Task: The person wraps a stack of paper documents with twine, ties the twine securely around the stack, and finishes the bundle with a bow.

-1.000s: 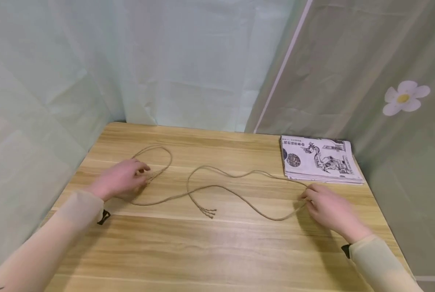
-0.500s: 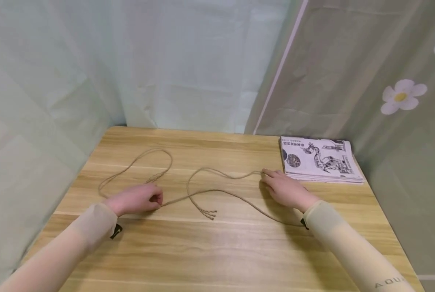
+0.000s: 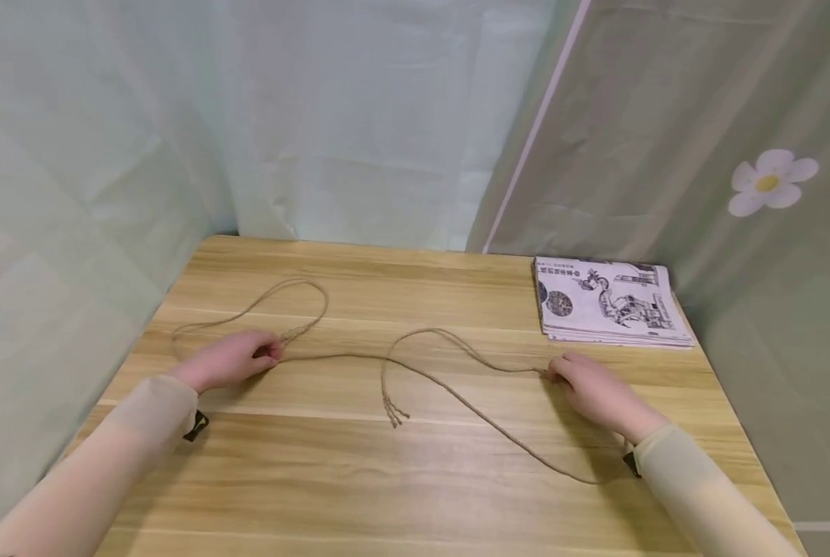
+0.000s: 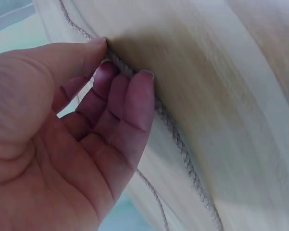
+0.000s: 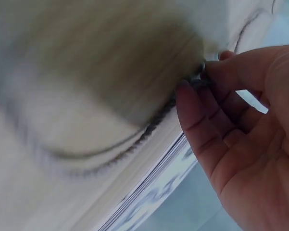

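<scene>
A thin tan braided cord [image 3: 473, 406] lies in loose curves over the wooden table, with a frayed end of several strands near the middle. My left hand [image 3: 233, 360] pinches the cord at the left, beside a loop that reaches toward the back. In the left wrist view, the cord [image 4: 182, 151] runs past the fingertips of this hand [image 4: 86, 125]. To the right, my right hand [image 3: 602, 394] pinches another stretch between thumb and fingers. The right wrist view has the cord [image 5: 154, 122] leaving the fingertips of that hand [image 5: 240, 125], blurred farther off.
A stack of folded printed paper [image 3: 613, 302] lies at the table's back right, beyond my right hand. Pale curtains [image 3: 387, 131] hang behind and at both sides of the wooden table [image 3: 401, 495].
My left hand has gone left and slightly back with the cord. The right hand has swung right, drawing the cord along; the frayed end has shifted a little left.
</scene>
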